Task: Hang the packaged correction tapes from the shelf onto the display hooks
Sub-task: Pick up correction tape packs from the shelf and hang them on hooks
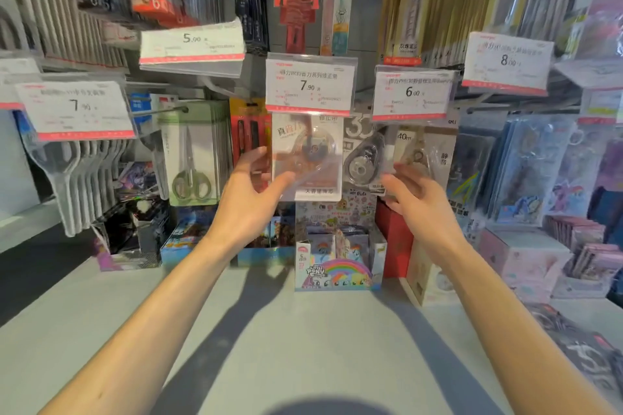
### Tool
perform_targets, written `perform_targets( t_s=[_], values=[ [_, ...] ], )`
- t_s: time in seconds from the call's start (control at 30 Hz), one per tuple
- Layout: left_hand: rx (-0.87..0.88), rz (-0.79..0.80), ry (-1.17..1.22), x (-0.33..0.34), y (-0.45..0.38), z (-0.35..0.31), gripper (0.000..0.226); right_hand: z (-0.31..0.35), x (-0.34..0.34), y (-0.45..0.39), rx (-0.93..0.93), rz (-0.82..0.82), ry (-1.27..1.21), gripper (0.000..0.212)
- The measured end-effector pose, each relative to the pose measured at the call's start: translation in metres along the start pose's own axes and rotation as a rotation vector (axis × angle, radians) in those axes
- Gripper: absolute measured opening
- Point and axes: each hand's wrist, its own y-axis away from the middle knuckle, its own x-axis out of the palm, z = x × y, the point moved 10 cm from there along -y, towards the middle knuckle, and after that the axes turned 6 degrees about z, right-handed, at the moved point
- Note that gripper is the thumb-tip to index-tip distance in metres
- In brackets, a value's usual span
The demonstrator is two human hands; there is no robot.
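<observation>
Head view: stationery wall in front of me, hooks packed with hanging packs, price tags clipped on the hook ends; grey shelf below, boxed goods lined along its back; rainbow box dead centre, red box just right of it.

Left hand raised to the tape pack hanging under the 7.90 tag; thumb on the pack's lower left front, fingers spread behind its left edge, loosely curled round it; whether that is a firm grip or only contact, cannot tell, blur.

Right hand raised at the lower edge of the second pack, the one with the grey dispenser under the 6.00 tag; fingers apart and relaxed, tips at or just beside the pack; contact not clear; nothing clamped in it.

Both packs hang upright, side by side, touching or nearly so; a third pack sits just right of the second, partly behind my right fingers.

Scissors pack hangs left of my left hand; pony-print packs far right.

Both forearms bare, reaching up from the lower corners over the shelf.
</observation>
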Motion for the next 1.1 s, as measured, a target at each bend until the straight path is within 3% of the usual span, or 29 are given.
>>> perform_targets(
  t_s=[0.1,0.23,0.3,0.43,0.67,0.73,0.9,1.1],
  values=[
    [-0.006,0.006,0.018,-0.007,0.02,0.012,0.054,-0.009,-0.012,0.031,0.019,-0.055,-0.073,0.03],
    [-0.045,0.0,0.115,-0.009,0.054,0.033,0.016,-0.028,-0.03,0.079,0.054,-0.112,-0.194,0.005],
    [-0.073,0.002,0.196,0.0,0.074,0.041,0.006,-0.041,-0.042,0.104,0.066,-0.123,-0.19,0.007],
    [-0.103,0.021,0.322,0.034,0.113,0.043,0.012,-0.066,-0.068,0.146,0.088,-0.096,-0.183,0.024],
    [-0.202,0.032,0.499,0.13,0.161,0.041,0.013,-0.117,-0.15,0.18,0.124,-0.176,-0.243,0.017],
    [-0.21,0.032,0.525,0.164,0.168,0.035,0.005,-0.129,-0.178,0.179,0.125,-0.179,-0.238,0.013],
    [-0.233,0.02,0.507,0.262,0.17,0.016,0.004,-0.155,-0.255,0.158,0.135,-0.147,-0.239,0.014],
    [-0.262,0.185,0.4,0.37,0.161,-0.008,0.01,-0.189,-0.334,0.131,0.186,-0.05,-0.088,0.013]
  ],
)
